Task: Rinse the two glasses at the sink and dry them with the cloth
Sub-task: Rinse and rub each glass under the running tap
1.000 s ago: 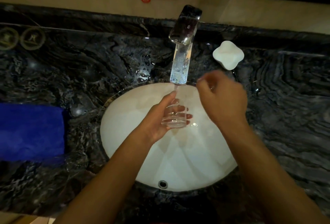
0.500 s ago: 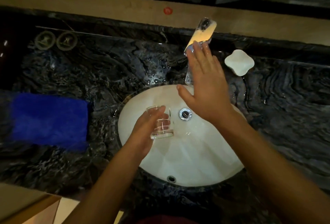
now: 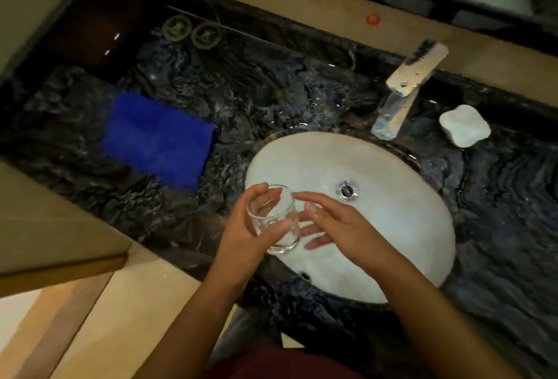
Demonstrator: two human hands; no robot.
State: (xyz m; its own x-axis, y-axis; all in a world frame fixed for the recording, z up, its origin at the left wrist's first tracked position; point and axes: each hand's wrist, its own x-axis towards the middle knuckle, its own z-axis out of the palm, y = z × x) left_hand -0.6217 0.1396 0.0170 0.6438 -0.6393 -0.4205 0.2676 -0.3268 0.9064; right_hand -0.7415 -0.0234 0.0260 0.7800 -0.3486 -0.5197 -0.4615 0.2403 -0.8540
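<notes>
A dark veined stone surface (image 3: 271,101) is carrying a white oval sink (image 3: 392,227) in dim, blurred light. In the head view, the left hand (image 3: 241,233) is gripping a clear glass (image 3: 273,218) over the sink's near-left edge, its grip clamped on the wall. The right hand (image 3: 338,221) is lying just right of that grip with fingers straight, partly hidden behind the glass. A blue cloth (image 3: 157,140) is lying up and left of the grip. The faucet (image 3: 404,89) is standing far up-right. A second glass is not identifiable.
</notes>
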